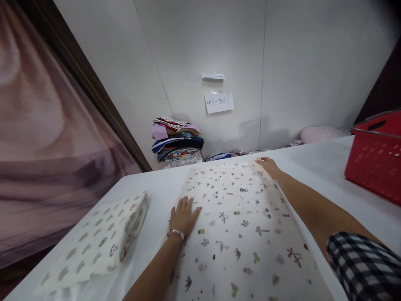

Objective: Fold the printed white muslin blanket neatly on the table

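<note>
A white cloth (232, 225) printed with small plants and palm trees lies spread on the white table (156, 188), its near end running out of the picture. My left hand (184, 216) rests flat on its left side, fingers spread. At the far right corner of the cloth is my right hand (267, 164), seen partly from behind; its fingers are at the edge, and whether they pinch the fabric cannot be made out. To the left sits a folded cloth (94, 242) with a grey and green leaf-like pattern.
Beyond the table's far edge stands a stack of folded clothes (178, 142), with more fabric lying lower along the wall. A red plastic basket (376, 156) is at the right. A pink curtain (56, 138) hangs on the left. A paper sign (219, 102) reads 45-50.
</note>
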Demonstrator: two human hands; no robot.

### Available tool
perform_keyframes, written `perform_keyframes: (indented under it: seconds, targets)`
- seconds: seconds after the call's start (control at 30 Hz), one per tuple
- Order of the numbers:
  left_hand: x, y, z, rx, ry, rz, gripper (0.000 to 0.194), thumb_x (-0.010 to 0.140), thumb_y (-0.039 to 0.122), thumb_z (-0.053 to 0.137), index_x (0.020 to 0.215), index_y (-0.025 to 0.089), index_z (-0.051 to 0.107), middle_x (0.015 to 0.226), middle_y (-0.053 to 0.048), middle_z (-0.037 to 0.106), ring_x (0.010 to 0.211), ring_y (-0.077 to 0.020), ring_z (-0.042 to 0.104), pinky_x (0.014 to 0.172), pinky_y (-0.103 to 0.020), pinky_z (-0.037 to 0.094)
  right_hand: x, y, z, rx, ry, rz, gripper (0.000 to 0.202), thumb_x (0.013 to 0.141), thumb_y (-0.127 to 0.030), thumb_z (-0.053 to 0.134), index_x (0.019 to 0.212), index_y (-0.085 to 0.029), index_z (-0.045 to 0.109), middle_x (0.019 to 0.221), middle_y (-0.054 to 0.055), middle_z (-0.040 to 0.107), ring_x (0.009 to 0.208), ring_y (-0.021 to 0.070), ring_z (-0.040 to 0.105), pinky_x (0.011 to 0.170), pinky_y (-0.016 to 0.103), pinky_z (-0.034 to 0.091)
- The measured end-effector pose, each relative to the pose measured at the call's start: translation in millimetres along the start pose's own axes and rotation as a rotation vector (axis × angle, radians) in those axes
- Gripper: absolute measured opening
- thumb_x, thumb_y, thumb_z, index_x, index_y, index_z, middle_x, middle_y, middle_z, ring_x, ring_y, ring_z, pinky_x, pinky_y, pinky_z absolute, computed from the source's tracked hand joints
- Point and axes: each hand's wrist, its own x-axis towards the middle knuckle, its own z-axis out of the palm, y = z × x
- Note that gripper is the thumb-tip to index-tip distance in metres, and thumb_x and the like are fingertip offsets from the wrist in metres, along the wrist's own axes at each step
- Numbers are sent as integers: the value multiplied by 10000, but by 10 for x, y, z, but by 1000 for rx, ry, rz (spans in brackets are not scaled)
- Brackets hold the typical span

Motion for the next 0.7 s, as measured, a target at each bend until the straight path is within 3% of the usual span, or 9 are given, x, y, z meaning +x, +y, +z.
perform_keyframes:
  seconds: [0.2, 0.47, 0.7]
  targets:
    - [-3, 3, -4, 3, -1, -1, 693, 881, 633, 235, 1445, 236, 308, 1533, -40, 216, 1419, -263, 146, 1126, -519, 162, 25, -38, -33, 19, -16, 66, 273, 760, -416, 579, 739, -146, 615, 681, 70, 615, 631, 163, 557, 550, 259, 421]
    - [-8, 10, -2, 10, 3, -2, 689, 884, 629, 241, 1445, 234, 307, 1532, -42, 221, 1418, -264, 151, 1126, -519, 172, 29, -38, -79, -9, -50, 68, 393, 778, -510, 565, 817, -127, 643, 788, 105, 649, 694, 182, 583, 603, 277, 444]
    - [9, -9, 30, 18, 16, 8, 699, 884, 639, 236, 1442, 225, 311, 1529, -50, 231, 1416, -268, 160, 1120, -528, 182, 99, 52, -41, -117, -48, 61, 326, 744, -416, 669, 868, -115, 644, 769, 61, 630, 731, 173, 585, 628, 269, 433]
